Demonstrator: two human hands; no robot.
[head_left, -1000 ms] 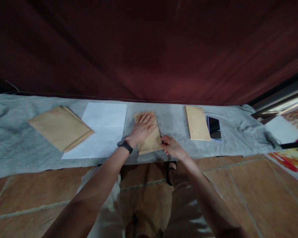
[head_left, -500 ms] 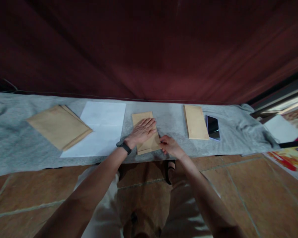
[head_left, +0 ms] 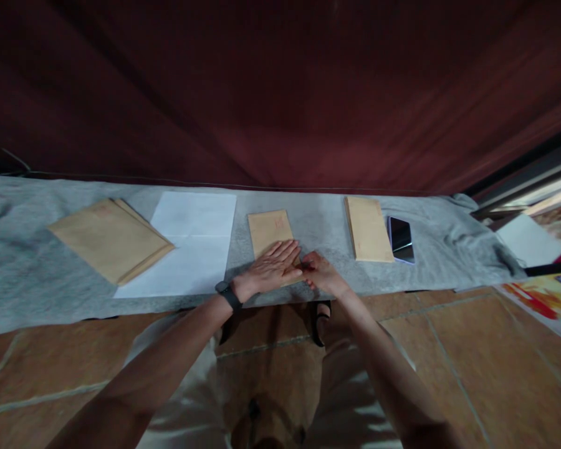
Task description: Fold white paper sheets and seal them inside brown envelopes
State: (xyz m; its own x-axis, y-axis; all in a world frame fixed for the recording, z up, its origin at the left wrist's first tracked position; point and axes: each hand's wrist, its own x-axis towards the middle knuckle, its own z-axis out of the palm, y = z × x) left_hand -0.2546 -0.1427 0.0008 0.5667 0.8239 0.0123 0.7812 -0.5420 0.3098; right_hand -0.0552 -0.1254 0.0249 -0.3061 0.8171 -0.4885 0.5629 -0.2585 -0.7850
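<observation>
A brown paper envelope (head_left: 270, 231) lies in front of me on the grey cloth, red print near its far edge. My left hand (head_left: 274, 267), a dark watch on its wrist, rests flat on the near part of the envelope with fingers stretched out. At the envelope's near right corner, my right hand (head_left: 321, 272) has its fingers closed on the edge, thumb side toward the left hand. The near fold of the envelope is largely covered by my left hand.
On the left, a stack of brown envelopes (head_left: 103, 240) overlaps a creased white paper sheet (head_left: 191, 265). To the right lie another pile of envelopes (head_left: 371, 234) and a phone (head_left: 401, 240). A dark red curtain (head_left: 280, 112) hangs behind the cloth-covered surface (head_left: 453, 249).
My left hand has slid toward me over the envelope, from its middle to its near end, uncovering the red print. My right hand stays at the corner.
</observation>
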